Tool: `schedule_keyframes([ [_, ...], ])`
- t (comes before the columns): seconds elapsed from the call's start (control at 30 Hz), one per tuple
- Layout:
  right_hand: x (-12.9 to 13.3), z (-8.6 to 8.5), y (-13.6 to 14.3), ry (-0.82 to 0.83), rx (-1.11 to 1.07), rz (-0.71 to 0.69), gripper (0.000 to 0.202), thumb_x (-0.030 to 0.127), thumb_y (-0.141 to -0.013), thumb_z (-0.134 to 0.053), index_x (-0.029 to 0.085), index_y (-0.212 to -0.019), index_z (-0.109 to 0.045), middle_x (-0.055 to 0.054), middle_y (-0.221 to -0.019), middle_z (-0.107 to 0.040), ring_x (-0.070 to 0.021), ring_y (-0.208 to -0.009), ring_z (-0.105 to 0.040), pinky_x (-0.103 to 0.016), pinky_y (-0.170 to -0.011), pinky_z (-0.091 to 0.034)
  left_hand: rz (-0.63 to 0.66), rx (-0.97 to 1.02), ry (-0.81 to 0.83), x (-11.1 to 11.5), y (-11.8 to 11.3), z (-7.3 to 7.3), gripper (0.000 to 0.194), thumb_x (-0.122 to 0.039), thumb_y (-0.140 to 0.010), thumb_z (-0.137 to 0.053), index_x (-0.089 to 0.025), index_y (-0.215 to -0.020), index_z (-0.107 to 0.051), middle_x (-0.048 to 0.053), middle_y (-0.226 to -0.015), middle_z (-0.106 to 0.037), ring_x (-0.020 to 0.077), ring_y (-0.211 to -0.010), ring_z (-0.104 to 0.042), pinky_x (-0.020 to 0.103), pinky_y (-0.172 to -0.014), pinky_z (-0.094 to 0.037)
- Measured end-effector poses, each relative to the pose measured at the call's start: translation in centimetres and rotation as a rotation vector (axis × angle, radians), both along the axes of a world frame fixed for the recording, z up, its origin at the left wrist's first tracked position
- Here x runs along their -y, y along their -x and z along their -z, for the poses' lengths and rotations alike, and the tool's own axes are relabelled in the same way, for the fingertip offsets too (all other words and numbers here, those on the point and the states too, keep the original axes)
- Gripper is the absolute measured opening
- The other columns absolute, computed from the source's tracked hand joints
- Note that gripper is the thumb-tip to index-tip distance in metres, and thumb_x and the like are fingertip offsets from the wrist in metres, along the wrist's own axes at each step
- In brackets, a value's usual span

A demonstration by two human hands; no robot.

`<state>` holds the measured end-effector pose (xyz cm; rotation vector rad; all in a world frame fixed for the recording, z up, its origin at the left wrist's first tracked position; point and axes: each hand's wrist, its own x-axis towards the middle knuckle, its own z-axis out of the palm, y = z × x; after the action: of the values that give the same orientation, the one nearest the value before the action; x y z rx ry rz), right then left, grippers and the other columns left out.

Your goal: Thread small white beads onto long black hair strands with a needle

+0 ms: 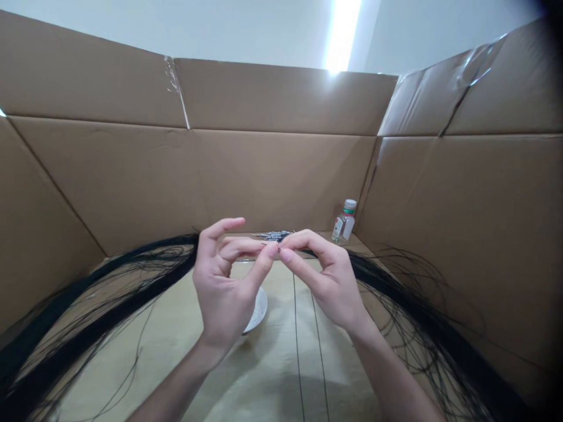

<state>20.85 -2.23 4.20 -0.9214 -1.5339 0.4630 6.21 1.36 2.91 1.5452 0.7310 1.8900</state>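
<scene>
Both hands meet at the middle of the view, fingertips touching. My left hand (pixel 229 275) pinches with thumb and fingers, its index finger raised; a tiny dark bit shows at its tips. My right hand (pixel 328 275) pinches at the same spot with thumb and index finger. What they hold between them is too small to name. Two thin dark threads (pixel 298 340) run down the pale surface below the hands. Behind the fingertips lies a bundle of grey-and-white patterned pieces (pixel 276 235). A white bowl (pixel 260 310) is partly hidden by my left hand.
Long black strands (pixel 132 299) stretch across the left, and more black strands (pixel 409 299) sweep down the right. A small clear bottle (pixel 344 223) with a white cap stands at the back right. Cardboard walls (pixel 281 176) enclose the pale work surface (pixel 246 381).
</scene>
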Motion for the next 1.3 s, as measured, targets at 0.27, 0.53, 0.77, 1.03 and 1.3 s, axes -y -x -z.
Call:
schedule_keyframes([
  [0.27,0.4,-0.9,-2.0,0.186,0.119,-0.106,0.014,0.032,-0.096,-0.071,0.023,-0.107,-0.072,-0.002,-0.110,-0.075,-0.0184,-0.105,-0.070,-0.032,-0.095,-0.054,-0.024,-0.012,0.004,0.0,0.5,-0.7,0.035,-0.022,-0.083,-0.082,-0.022,-0.108,-0.057,-0.002,-0.081,-0.075,0.0184,-0.079,-0.076,0.030,-0.075,-0.060],
  [0.53,-0.9,0.3,-0.3,0.167,-0.228,-0.191,0.009,0.028,-0.092,-0.076,0.020,-0.089,-0.079,-0.002,-0.079,-0.079,-0.0146,-0.076,-0.076,-0.024,-0.073,-0.061,0.055,-0.179,0.059,-0.7,0.9,-0.4,0.042,-0.028,-0.085,-0.082,-0.026,-0.114,-0.053,-0.003,-0.081,-0.076,0.0224,-0.082,-0.077,0.039,-0.084,-0.057],
  [0.77,-0.8,0.3,-0.5,0.165,-0.291,-0.184,0.009,0.028,-0.091,-0.078,0.020,-0.087,-0.080,-0.002,-0.077,-0.080,-0.0137,-0.071,-0.076,-0.022,-0.070,-0.062,0.045,-0.298,-0.045,-0.9,1.7,-0.6,0.039,-0.023,-0.086,-0.081,-0.027,-0.114,-0.054,-0.004,-0.080,-0.076,0.0209,-0.084,-0.075,0.038,-0.087,-0.054],
  [1.03,-0.8,-0.2,-1.6,0.222,-0.298,-0.222,0.009,0.027,-0.087,-0.082,0.018,-0.087,-0.079,-0.003,-0.073,-0.078,-0.0127,-0.065,-0.073,-0.022,-0.063,-0.062,-0.022,-0.372,-0.100,-0.8,1.0,-0.2,0.041,-0.028,-0.088,-0.080,-0.028,-0.123,-0.060,0.000,-0.112,-0.076,0.0189,-0.093,-0.074,0.035,-0.093,-0.054],
  [1.3,-2.0,-0.6,-5.3,0.175,-0.532,-0.109,0.022,0.038,-0.084,-0.084,0.020,-0.088,-0.072,0.004,-0.072,-0.065,-0.0045,-0.054,-0.056,-0.013,-0.051,-0.052,-0.003,-1.041,0.112,-6.7,4.7,0.1,0.030,-0.049,-0.101,-0.053,-0.024,-0.116,-0.063,0.006,-0.120,-0.073,0.0264,-0.111,-0.066,0.042,-0.093,-0.049],
])
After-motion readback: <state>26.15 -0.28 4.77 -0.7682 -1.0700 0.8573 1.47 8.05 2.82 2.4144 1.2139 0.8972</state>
